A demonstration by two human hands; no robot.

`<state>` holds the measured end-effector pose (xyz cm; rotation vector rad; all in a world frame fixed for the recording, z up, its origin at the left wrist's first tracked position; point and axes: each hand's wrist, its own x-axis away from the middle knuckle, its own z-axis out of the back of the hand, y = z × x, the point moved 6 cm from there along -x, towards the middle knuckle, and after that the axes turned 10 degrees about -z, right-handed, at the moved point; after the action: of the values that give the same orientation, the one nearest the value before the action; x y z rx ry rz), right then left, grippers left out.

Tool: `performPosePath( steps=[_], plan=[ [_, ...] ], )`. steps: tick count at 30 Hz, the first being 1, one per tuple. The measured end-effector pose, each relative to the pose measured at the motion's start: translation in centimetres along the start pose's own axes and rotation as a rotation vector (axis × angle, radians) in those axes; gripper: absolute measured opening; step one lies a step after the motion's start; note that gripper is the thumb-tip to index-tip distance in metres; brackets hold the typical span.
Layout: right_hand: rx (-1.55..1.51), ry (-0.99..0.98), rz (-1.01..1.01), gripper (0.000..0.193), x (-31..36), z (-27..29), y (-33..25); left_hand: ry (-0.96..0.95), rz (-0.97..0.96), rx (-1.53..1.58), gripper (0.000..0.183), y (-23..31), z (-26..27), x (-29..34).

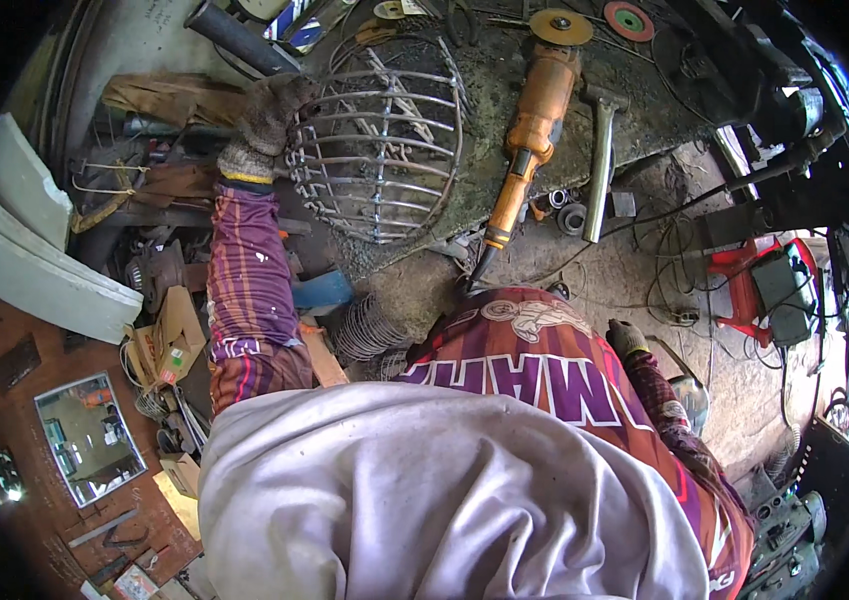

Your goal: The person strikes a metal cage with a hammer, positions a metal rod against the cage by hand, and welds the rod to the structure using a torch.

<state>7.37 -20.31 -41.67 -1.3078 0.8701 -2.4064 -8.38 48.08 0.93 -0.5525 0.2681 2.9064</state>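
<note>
My left hand (266, 122), in a grey-brown knit glove, is closed on the left rim of a rounded cage (381, 165) of welded metal rods. The cage lies on a dark, grimy work table (489, 85). My right hand (628, 339), also gloved, hangs low beside my body with its fingers curled; whatever it may hold is hidden. Just below that hand is a grey, rounded object (689, 402), partly covered by my sleeve. To the right of the cage lies an orange angle grinder (536, 110) with a tan disc (560, 27) at its far end.
A hammer (600, 160) lies right of the grinder, and metal rings (571, 218) sit near the table edge. A red stool (744, 290) carrying a grey box (786, 295) stands at right among loose cables. Coiled wire (369, 328), cardboard (169, 338) and a mirror (91, 440) are at left.
</note>
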Motion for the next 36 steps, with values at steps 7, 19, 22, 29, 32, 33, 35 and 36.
performPosePath(
  steps=[7, 19, 22, 29, 32, 33, 35, 36],
  plan=[
    [-0.353, -0.016, -0.322, 0.024, 0.3, -1.3, 3.5, 0.080, 0.252, 0.200, 0.040, 3.0, -0.1, -4.4],
    [-0.446, -0.099, -0.340, 0.029, 0.4, -2.6, 3.6, -0.126, 0.275, 0.459, 0.030, 3.3, -2.5, -7.5],
    [-0.575, -0.089, -0.506, 0.030, 1.5, -2.9, 4.7, -0.147, 0.264, 0.514, 0.027, 3.1, -3.6, -7.7],
    [0.013, 0.080, -0.054, 0.028, 3.3, -1.0, 2.7, -0.185, 0.220, 0.648, 0.020, 2.2, -6.2, -8.9],
    [-0.127, -0.048, -0.181, 0.024, 4.2, -1.0, -0.3, -0.187, 0.228, 0.669, 0.018, 1.9, -4.8, -9.1],
    [0.022, -0.044, -0.083, 0.023, 4.4, -0.8, -1.3, -0.308, 0.188, 0.609, 0.024, 2.3, -4.4, -9.9],
    [-0.146, -0.034, -0.191, 0.022, 3.8, -0.9, -0.9, -0.322, 0.155, 0.776, 0.032, 1.5, -5.0, -10.0],
    [-0.466, -0.038, -0.399, 0.022, 3.5, -1.2, 0.1, -0.226, 0.149, 1.009, 0.035, 1.1, -5.4, -10.2]
  ],
)
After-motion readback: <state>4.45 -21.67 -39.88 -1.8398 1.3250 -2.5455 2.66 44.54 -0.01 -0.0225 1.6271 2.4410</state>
